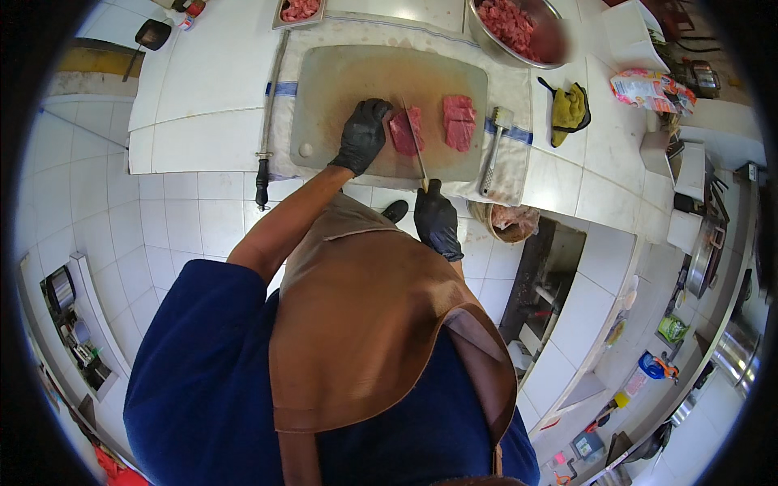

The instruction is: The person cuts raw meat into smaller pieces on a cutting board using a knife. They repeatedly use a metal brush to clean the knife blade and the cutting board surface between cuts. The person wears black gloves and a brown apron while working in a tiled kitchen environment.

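Observation:
My right hand (436, 222), in a black glove, is closed around the handle of a kitchen knife (414, 133). The blade lies across a piece of raw red meat (402, 130) on a worn cutting board (340, 79). At the left edge of that piece is my left hand (363, 136), also black-gloved, its fingers curled; whether they grip the meat cannot be told. Several cut slices of meat (459, 123) lie together to the right on the board. Beneath the board a white cloth (519, 97) with blue stripes is spread.
A sharpening steel (267, 115) lies left of the board, a metal meat mallet (495, 149) right of it. Behind are a steel bowl (495, 53) and a metal tray (298, 24), both with cut meat. A yellow-green cloth (569, 109) lies right; a bucket (495, 225) stands below the counter edge.

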